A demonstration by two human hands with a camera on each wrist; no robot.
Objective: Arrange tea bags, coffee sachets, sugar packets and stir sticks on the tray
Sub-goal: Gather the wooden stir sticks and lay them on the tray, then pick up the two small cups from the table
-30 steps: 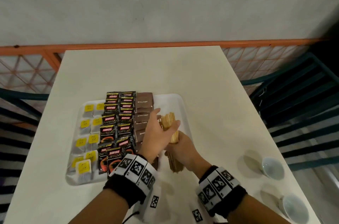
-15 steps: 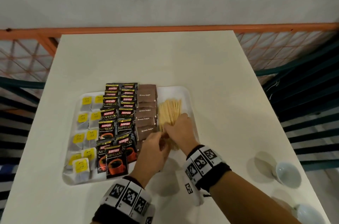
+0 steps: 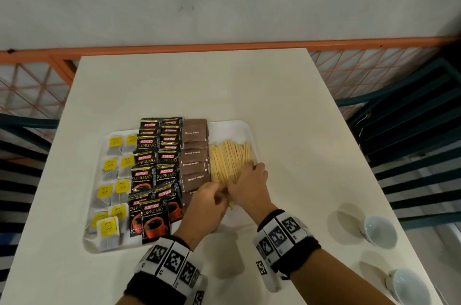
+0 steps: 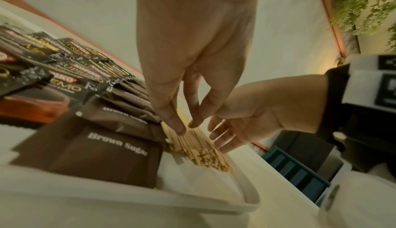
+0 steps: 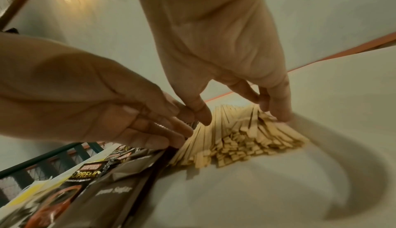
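Note:
A white tray (image 3: 240,127) holds tea bags (image 3: 109,164) with yellow tags on its left, black coffee sachets (image 3: 154,175) beside them, then brown sugar packets (image 3: 194,155). Wooden stir sticks (image 3: 229,158) lie fanned in the tray's right part. My left hand (image 3: 212,195) touches the near left side of the sticks (image 4: 193,145) with straight fingers (image 4: 179,129). My right hand (image 3: 249,178) rests on the pile (image 5: 235,140), thumb and fingers (image 5: 282,114) spread across its width. Neither hand grips a stick. The sticks' near ends are hidden in the head view.
Two white cups (image 3: 379,232) (image 3: 406,287) stand at the table's near right corner. The cream table (image 3: 199,85) stretches beyond the tray to an orange railing (image 3: 174,49). Dark teal slatted chairs (image 3: 411,130) flank it on the right.
A second ago both hands held the sticks as a bundle above the tray. The sticks now lie spread flat on the tray, with both hands resting on them.

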